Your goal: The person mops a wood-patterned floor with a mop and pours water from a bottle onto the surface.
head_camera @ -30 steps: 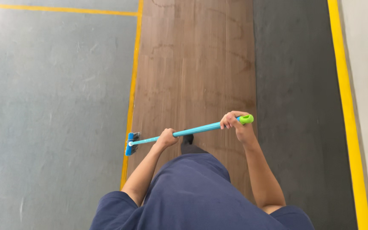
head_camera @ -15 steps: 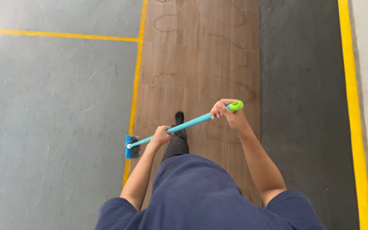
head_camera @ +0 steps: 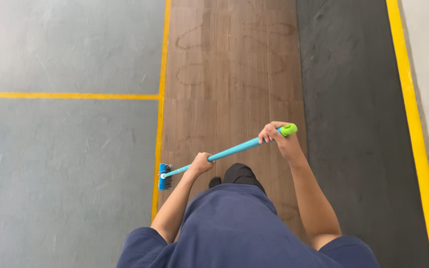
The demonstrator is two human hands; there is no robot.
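The person stands on a brown wood-grain strip of floor [head_camera: 234, 74] and holds a broom [head_camera: 224, 151] with a light blue handle slanting across the body. The right hand [head_camera: 276, 136] is closed around the upper part of the handle, just below its green end cap [head_camera: 289, 130]. The left hand [head_camera: 200, 163] is wrapped around the handle lower down, near the head. The blue broom head [head_camera: 163, 176] with dark bristles sits at floor level on the yellow line [head_camera: 161, 124] that borders the wood strip, beside the grey floor [head_camera: 65, 173] on the person's left. A dark mat-like strip [head_camera: 348, 124] runs along the right of the wood, edged by another yellow line. A dark shoe tip [head_camera: 215, 182] shows below the handle, above the navy shirt [head_camera: 234, 228]
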